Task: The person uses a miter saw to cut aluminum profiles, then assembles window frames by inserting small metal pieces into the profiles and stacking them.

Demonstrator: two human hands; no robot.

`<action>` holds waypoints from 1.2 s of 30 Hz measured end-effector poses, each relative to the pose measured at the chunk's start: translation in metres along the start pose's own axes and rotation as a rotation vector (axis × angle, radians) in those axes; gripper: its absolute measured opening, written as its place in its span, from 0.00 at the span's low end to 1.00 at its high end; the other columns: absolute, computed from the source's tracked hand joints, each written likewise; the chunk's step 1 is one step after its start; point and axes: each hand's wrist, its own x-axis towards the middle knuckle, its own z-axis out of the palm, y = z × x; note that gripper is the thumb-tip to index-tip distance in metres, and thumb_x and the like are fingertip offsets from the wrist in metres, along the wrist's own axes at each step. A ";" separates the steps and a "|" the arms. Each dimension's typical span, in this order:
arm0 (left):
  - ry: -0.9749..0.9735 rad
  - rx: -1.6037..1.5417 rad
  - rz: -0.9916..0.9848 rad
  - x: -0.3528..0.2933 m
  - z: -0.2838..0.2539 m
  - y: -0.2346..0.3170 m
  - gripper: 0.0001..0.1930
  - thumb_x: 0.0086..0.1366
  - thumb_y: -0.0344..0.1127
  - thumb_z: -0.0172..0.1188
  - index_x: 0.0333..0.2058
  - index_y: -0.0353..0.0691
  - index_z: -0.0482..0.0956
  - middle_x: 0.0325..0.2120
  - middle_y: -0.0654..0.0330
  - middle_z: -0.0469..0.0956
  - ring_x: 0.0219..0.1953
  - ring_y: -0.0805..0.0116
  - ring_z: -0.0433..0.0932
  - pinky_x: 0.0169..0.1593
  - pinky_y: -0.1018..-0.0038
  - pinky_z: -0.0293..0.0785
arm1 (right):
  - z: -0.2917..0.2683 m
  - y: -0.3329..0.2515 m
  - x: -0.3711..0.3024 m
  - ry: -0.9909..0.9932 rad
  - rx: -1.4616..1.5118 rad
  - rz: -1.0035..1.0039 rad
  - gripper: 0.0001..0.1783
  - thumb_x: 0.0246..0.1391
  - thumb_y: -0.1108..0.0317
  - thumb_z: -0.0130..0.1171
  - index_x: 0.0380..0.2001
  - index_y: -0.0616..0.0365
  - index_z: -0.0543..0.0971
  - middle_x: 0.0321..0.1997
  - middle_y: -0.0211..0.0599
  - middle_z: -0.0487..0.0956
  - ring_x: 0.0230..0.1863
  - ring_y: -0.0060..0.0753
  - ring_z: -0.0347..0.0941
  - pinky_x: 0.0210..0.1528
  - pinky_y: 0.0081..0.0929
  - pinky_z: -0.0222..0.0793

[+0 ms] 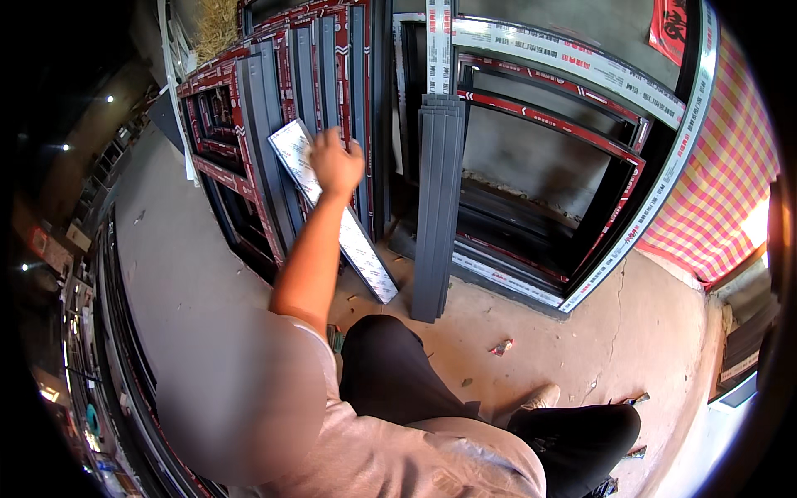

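My left arm reaches forward, and my left hand (336,163) is at the upper part of a long flat strip (365,255) covered in white printed film. Its fingers are bent at the strip's right edge, partly hidden by the hand itself. The strip stands tilted, its upper end against upright grey profiles (267,100) and its lower end near the floor. Just to the right, a stack of dark grey slats (437,207) leans upright, apart from my hand. My right hand is out of view.
Red-filmed window frames (257,178) stand at the left. A large frame with white printed film (573,58) leans against the wall at the right, beside a checked cloth (706,174). Small scraps (501,347) lie on the floor near my bent legs (390,361).
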 end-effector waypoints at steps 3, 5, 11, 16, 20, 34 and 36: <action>-0.158 0.315 -0.080 0.047 -0.036 -0.037 0.30 0.64 0.44 0.66 0.62 0.36 0.75 0.66 0.46 0.72 0.70 0.46 0.66 0.72 0.44 0.56 | 0.006 -0.013 0.002 -0.007 0.023 -0.012 0.23 0.68 0.49 0.53 0.49 0.57 0.82 0.44 0.44 0.80 0.45 0.43 0.77 0.46 0.41 0.74; -0.334 0.437 -0.127 0.058 -0.048 -0.056 0.33 0.65 0.44 0.65 0.66 0.36 0.72 0.70 0.49 0.69 0.75 0.50 0.60 0.76 0.45 0.51 | 0.008 -0.018 0.003 -0.007 0.030 -0.015 0.23 0.68 0.48 0.53 0.49 0.57 0.82 0.44 0.44 0.80 0.44 0.42 0.77 0.45 0.41 0.74; -0.453 0.530 -0.022 0.056 -0.055 -0.077 0.34 0.65 0.43 0.64 0.67 0.37 0.71 0.70 0.51 0.69 0.75 0.52 0.59 0.78 0.43 0.46 | 0.007 -0.023 0.005 -0.005 0.068 -0.015 0.24 0.68 0.47 0.53 0.49 0.57 0.81 0.43 0.43 0.79 0.43 0.41 0.76 0.44 0.40 0.73; -0.336 0.388 0.080 0.051 -0.083 -0.052 0.31 0.63 0.39 0.67 0.66 0.42 0.74 0.60 0.50 0.75 0.67 0.49 0.69 0.72 0.49 0.61 | -0.005 -0.014 0.008 0.024 0.105 -0.002 0.25 0.68 0.46 0.53 0.49 0.57 0.81 0.42 0.42 0.78 0.42 0.39 0.75 0.44 0.39 0.72; -0.213 -0.221 -0.059 0.027 -0.129 -0.018 0.32 0.63 0.32 0.71 0.66 0.44 0.73 0.52 0.50 0.78 0.53 0.51 0.80 0.54 0.63 0.79 | -0.029 0.005 0.022 0.076 0.150 0.017 0.26 0.68 0.45 0.53 0.49 0.57 0.81 0.42 0.41 0.78 0.41 0.38 0.75 0.43 0.38 0.72; -0.448 -0.932 -0.234 -0.082 -0.206 0.050 0.09 0.70 0.30 0.65 0.41 0.27 0.84 0.35 0.61 0.86 0.36 0.74 0.81 0.42 0.72 0.77 | -0.086 -0.060 0.163 0.327 1.087 -0.191 0.17 0.66 0.48 0.61 0.36 0.50 0.81 0.23 0.23 0.71 0.22 0.21 0.65 0.23 0.21 0.62; -0.423 -0.986 -0.087 -0.058 -0.247 0.081 0.07 0.70 0.28 0.63 0.42 0.29 0.84 0.35 0.61 0.85 0.36 0.75 0.81 0.43 0.73 0.76 | -0.077 -0.137 0.112 0.141 0.929 -0.307 0.21 0.66 0.55 0.63 0.53 0.59 0.84 0.28 0.28 0.73 0.26 0.21 0.65 0.28 0.23 0.62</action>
